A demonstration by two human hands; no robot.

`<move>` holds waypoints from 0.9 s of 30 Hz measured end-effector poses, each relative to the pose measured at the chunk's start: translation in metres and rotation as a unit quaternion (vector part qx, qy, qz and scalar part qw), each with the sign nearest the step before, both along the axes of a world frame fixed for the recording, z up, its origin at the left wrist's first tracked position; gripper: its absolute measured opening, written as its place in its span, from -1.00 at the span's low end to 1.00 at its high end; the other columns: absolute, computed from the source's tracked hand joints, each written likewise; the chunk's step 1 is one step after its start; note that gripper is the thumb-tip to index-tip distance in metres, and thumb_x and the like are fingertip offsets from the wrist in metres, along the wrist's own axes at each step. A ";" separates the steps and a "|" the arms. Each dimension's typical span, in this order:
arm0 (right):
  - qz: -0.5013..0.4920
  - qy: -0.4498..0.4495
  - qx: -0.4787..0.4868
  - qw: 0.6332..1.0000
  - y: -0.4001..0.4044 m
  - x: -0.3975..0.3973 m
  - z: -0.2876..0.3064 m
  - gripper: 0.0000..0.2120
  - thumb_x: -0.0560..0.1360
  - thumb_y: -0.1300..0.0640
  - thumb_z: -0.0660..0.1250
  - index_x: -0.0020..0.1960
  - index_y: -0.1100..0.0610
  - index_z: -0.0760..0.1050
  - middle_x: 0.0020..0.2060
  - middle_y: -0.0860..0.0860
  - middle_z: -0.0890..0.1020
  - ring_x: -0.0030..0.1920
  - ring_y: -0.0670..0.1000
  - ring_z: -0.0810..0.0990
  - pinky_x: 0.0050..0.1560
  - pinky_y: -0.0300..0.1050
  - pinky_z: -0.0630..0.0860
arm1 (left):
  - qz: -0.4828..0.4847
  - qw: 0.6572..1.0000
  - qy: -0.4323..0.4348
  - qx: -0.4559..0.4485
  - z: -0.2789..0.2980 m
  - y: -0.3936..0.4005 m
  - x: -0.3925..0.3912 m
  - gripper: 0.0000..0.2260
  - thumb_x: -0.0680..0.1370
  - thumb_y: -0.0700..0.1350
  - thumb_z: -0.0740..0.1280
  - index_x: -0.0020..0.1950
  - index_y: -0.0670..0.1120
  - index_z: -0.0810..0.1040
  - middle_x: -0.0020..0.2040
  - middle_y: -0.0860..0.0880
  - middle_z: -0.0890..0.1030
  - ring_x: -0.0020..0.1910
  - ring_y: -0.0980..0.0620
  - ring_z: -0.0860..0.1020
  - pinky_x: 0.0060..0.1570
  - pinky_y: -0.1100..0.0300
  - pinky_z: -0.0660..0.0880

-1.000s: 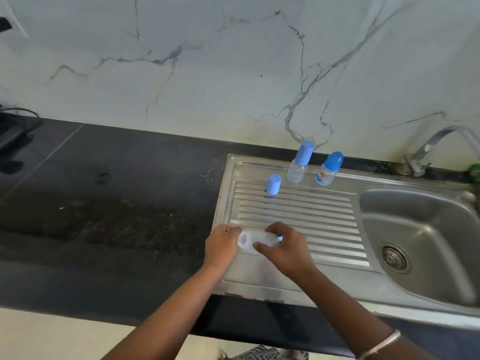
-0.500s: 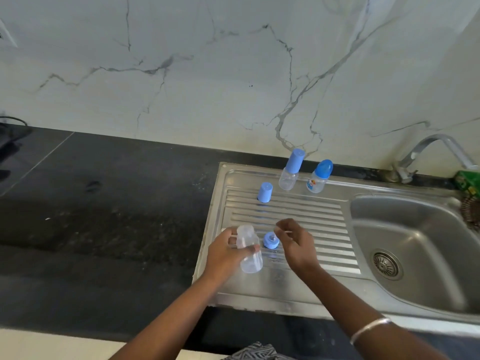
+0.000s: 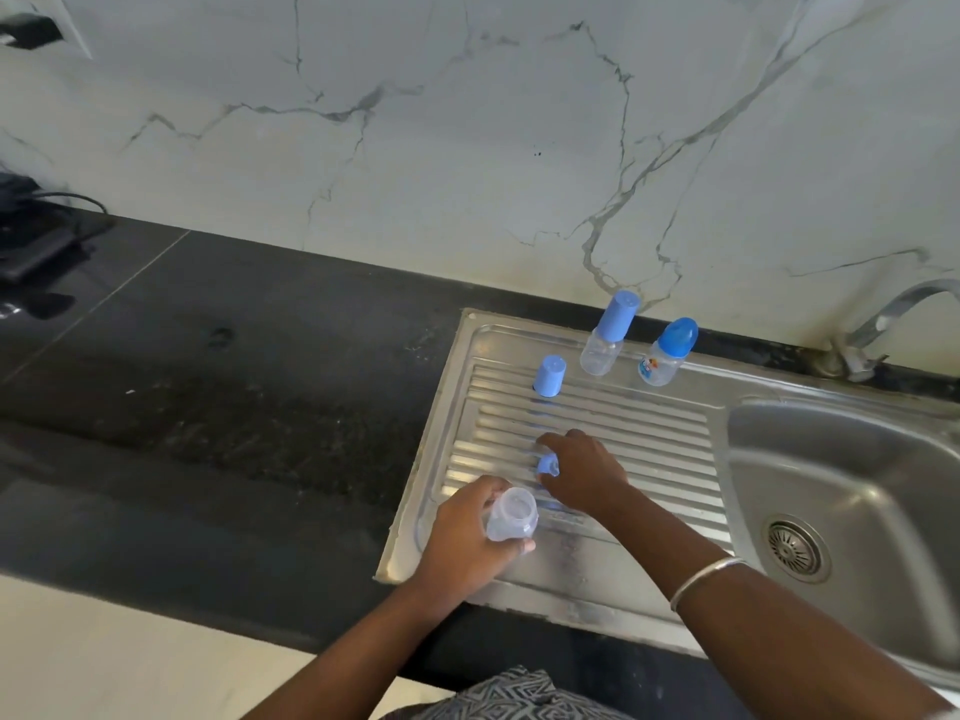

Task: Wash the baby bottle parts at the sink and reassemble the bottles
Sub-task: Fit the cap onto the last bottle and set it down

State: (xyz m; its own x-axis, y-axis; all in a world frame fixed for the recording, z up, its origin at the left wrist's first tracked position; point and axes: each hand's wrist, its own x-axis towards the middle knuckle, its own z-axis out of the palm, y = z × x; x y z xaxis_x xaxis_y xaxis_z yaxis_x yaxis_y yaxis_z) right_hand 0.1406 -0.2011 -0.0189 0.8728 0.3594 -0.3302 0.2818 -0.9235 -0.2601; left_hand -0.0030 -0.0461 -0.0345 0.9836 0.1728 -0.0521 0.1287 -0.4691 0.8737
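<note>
Ribbed steel drainboard point(image 3: 597, 423), clear plastic bottle point(image 3: 511, 522), glossy countertop point(image 3: 234, 407)

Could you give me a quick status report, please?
Left hand holds clear open bottle. Right hand pinches small blue ring on steel drainboard. Nothing obstructing.

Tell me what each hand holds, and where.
Left hand grips the open bottle round its body. Right hand pinches the blue collar at its rim.

Two bare forearms, no sleeves; thin plain silver metal bangle point(image 3: 707, 582) on right wrist; grey-and-black zigzag-patterned fabric garment point(image 3: 519, 698) at bottom edge; left wrist unadorned.
</note>
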 end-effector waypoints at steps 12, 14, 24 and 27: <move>-0.083 -0.023 0.170 0.982 -0.003 -0.024 0.029 -0.64 0.44 -0.02 0.48 0.18 -0.01 0.50 -0.05 -0.07 0.63 -0.04 0.04 0.62 -0.12 -0.20 0.51 | -0.018 0.999 -0.015 0.031 -0.009 -0.001 0.000 -0.48 0.30 0.24 0.52 0.19 0.25 0.44 0.10 0.28 0.57 0.12 0.25 0.53 0.07 0.33 0.51; -0.073 -0.036 0.206 0.975 -0.005 -0.031 0.046 -0.73 0.41 0.02 0.52 0.06 -0.03 0.54 -0.16 -0.14 0.63 -0.13 -0.05 0.61 -0.21 -0.35 0.42 | -0.021 0.999 -0.013 0.043 -0.008 -0.001 0.000 -0.47 0.31 0.26 0.51 0.20 0.28 0.39 0.12 0.28 0.55 0.12 0.25 0.52 0.07 0.41 0.43; 0.133 -0.032 0.184 0.973 -0.002 -0.070 0.100 -0.74 0.37 0.29 0.45 0.03 0.08 0.63 -0.08 -0.07 0.68 -0.04 -0.09 0.61 0.02 -0.12 0.56 | -0.042 0.998 -0.006 0.050 -0.009 0.006 0.001 -0.28 0.32 0.36 0.42 0.44 0.23 0.34 0.34 0.30 0.47 0.27 0.31 0.45 0.22 0.37 0.36; 0.143 -0.028 0.163 0.976 0.002 -0.075 0.099 -0.73 0.36 0.33 0.40 0.01 0.10 0.62 -0.10 -0.05 0.67 -0.05 -0.07 0.61 0.01 -0.05 0.56 | -0.049 0.997 -0.002 0.066 -0.007 0.008 0.002 -0.37 0.37 0.31 0.44 0.41 0.19 0.43 0.33 0.22 0.54 0.24 0.28 0.48 0.13 0.51 0.27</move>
